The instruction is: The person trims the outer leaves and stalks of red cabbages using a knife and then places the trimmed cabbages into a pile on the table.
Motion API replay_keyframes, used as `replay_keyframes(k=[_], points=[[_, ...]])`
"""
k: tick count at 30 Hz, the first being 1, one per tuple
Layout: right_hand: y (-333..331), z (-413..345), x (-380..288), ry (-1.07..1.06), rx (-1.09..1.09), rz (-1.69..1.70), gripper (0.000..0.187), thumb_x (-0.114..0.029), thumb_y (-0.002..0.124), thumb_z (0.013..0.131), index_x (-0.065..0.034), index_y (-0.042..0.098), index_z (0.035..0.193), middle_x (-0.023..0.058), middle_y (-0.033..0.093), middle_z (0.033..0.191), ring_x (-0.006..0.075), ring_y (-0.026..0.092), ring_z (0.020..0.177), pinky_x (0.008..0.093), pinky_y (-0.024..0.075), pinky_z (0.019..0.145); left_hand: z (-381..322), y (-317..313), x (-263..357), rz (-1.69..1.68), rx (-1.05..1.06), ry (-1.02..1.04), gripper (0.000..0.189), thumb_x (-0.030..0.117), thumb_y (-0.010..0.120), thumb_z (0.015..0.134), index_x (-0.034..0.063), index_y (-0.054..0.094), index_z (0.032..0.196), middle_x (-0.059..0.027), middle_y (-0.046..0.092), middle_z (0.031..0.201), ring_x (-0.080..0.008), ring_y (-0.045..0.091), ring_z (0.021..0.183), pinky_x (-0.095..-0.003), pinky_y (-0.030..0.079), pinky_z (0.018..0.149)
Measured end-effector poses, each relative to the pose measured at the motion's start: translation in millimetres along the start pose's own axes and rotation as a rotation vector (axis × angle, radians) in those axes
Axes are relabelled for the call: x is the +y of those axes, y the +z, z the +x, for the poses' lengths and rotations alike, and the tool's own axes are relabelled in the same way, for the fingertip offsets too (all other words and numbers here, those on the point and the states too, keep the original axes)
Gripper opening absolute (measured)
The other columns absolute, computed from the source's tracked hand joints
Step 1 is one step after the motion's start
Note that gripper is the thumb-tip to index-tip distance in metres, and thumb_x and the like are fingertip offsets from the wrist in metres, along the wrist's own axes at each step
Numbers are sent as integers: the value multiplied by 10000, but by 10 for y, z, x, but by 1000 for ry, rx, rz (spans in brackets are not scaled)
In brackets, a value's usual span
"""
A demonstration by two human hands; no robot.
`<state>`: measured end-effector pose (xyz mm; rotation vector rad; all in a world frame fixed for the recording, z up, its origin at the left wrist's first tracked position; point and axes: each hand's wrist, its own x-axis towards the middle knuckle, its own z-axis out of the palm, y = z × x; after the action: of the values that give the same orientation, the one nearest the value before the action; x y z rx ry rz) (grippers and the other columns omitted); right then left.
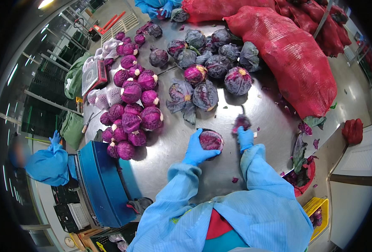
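Note:
My left hand (pixel 197 151), in a blue glove, holds a red cabbage (pixel 211 140) just above the steel table, its streaked purple side facing up and right. To the right of it, my gloved right hand (pixel 245 138) is closed on a blurred dark purple piece (pixel 242 122). That piece looks like cabbage leaf, but motion blur hides its exact shape. Beyond my hands lies a heap of untrimmed red cabbages (pixel 217 65) with dull outer leaves. Shiny trimmed red cabbages (pixel 131 92) are gathered at the left.
Full red mesh sacks (pixel 286 56) line the right side. A scale (pixel 94 76), netted cabbages (pixel 104 97) and a knife (pixel 87 123) lie along the left edge. A blue bin (pixel 105 182) abuts the table; a red tub (pixel 308 178) holds leaf scraps. Co-workers stand opposite and left.

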<state>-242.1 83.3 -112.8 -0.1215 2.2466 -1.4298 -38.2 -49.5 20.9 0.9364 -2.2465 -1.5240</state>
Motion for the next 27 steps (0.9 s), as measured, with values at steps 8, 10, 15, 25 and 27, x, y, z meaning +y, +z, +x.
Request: replay_keyframes(k=[8, 10, 15, 25, 27], points=[[-317, -643, -803, -377, -602, -151, 598, -523, 652, 793, -8, 628, 1097, 236, 662, 979, 360, 639, 952, 400, 493, 818, -360, -43, 160, 161, -87, -91, 926, 420, 889, 516, 2, 427, 1202, -178, 497, 1141, -270, 524, 1057, -370, 441, 935], [-214, -877, -1127, -355, -746, -485, 659, -538, 692, 752, 2, 618, 1122, 228, 658, 1025, 364, 626, 993, 390, 483, 855, -403, 90, 420, 286, -110, 73, 887, 452, 844, 517, -16, 471, 1172, -205, 510, 1122, -325, 529, 1053, -400, 436, 938], [-112, -756, -871, -208, -677, -286, 540, -423, 724, 735, -23, 628, 1084, 225, 656, 1008, 369, 630, 965, 409, 487, 833, -433, 267, 378, 426, -83, 125, 946, 475, 819, 544, 5, 462, 1283, -187, 522, 1189, -368, 499, 1119, -417, 410, 984], [-764, -433, -376, -297, 164, -317, 251, -207, 651, 852, -43, 589, 1031, 157, 663, 908, 328, 639, 856, 386, 495, 786, -828, 110, 35, -342, 246, -125, 808, 295, 873, 628, 6, 458, 1259, -131, 524, 1173, -222, 505, 1116, -343, 410, 987], [-1123, -345, -414, -458, 86, -642, 611, -233, 773, 719, -76, 510, 1248, 134, 576, 1093, 328, 576, 962, 409, 483, 794, -897, 104, -245, -489, 411, -214, 785, 284, 856, 666, 5, 440, 1271, -123, 508, 1195, -215, 504, 1111, -339, 409, 990]])
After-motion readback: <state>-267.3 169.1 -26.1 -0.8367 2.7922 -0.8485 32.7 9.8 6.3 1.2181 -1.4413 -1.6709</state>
